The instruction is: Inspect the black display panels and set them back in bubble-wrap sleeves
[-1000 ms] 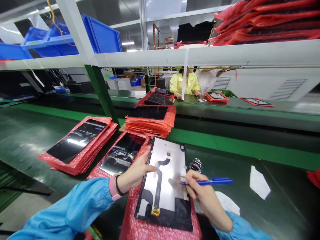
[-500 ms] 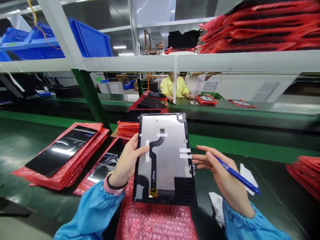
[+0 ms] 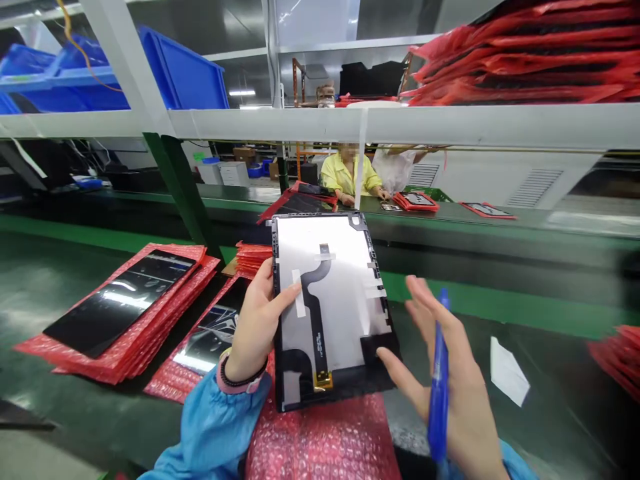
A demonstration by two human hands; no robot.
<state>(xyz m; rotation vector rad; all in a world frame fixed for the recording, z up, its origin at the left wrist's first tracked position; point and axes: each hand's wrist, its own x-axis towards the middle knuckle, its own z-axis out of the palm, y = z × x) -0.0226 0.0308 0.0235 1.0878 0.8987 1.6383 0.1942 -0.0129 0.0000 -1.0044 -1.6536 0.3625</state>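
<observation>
Above the red bubble wrap [image 3: 325, 440], my left hand [image 3: 257, 327] grips the display panel [image 3: 345, 313], long axis forward; my right hand [image 3: 457, 393], fingers extended, holds the blue pen [image 3: 439, 400] to its right.

Left sleeve [image 3: 215, 423], light blue, wrinkled; right sleeve [image 3: 515, 461], blue. Just behind left hand [image 3: 257, 323]: dark beaded bracelet [image 3: 235, 383]; pink wristband [image 3: 254, 386], adjoining.

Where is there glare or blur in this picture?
In the head view, glare whitens the upper part of the panel, and bright reflections streak the black screen at left; also in the head view, the right hand, pen and far-right red stack look blurred.
</observation>
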